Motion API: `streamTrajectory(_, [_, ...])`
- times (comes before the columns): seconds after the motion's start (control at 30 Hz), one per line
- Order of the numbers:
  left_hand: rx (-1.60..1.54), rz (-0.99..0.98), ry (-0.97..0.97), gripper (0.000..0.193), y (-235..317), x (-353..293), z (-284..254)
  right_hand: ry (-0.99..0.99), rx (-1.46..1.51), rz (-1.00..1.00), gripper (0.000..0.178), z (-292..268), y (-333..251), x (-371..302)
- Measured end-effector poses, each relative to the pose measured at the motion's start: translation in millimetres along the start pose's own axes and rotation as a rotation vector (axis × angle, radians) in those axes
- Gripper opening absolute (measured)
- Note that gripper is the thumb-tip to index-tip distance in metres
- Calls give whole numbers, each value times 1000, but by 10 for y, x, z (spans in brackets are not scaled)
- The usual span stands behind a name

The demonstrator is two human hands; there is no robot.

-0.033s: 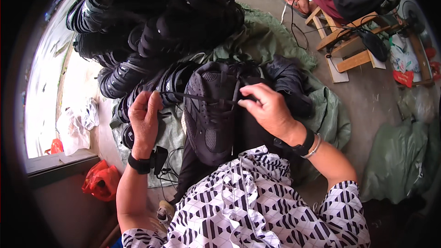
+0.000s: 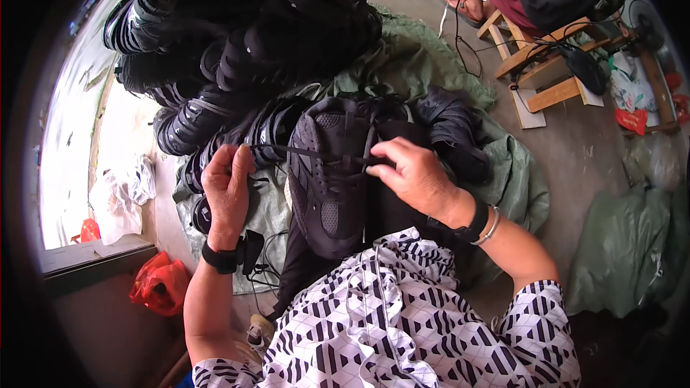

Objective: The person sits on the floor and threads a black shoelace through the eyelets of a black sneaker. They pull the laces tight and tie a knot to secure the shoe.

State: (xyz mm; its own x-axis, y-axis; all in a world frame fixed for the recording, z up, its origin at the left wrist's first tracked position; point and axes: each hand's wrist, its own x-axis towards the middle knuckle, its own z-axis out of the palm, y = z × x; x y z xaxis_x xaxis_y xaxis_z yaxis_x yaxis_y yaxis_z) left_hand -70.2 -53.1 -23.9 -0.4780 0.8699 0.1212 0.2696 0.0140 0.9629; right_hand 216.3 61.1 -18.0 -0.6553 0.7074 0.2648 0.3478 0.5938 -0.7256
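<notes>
Dark shoe (image 2: pixel 329 208) dead centre between the hands, toe at six o'clock! At nine, the left hand's (image 2: pixel 226 183) fingers pinch the lace (image 2: pixel 287 148), stretched straight across. At three, the right hand (image 2: pixel 420 179) has finger and thumb narrowly apart; gripping anything? Can't tell. Heaped shoes (image 2: pixel 295 39) tower at eleven.

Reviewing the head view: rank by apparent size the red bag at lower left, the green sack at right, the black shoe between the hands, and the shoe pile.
1. Shoe pile
2. Black shoe and green sack: too alike to rank
3. Red bag
</notes>
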Motion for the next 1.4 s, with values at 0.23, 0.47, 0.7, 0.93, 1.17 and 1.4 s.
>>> streamTrajectory(0.23, [549,109,120,24,-390,22,-20,-226,476,412,14,-118,148,-90])
streamTrajectory(0.47, [-73,-122,39,25,-459,-51,130,-112,169,232,11,-148,122,-142])
streamTrajectory(0.7, [-83,-120,-125,26,-65,-258,213,-138,48,7,18,77,-54,34])
streamTrajectory(0.93, [-138,-105,-26,25,-13,-228,107,-796,61,94,13,-114,8,14])
streamTrajectory(1.17, [-269,-126,91,26,18,-137,99,-417,571,571,16,-506,105,-20])
streamTrajectory(1.4, [-6,-59,125,25,-110,-10,-56,-427,496,524,19,-637,328,-244])
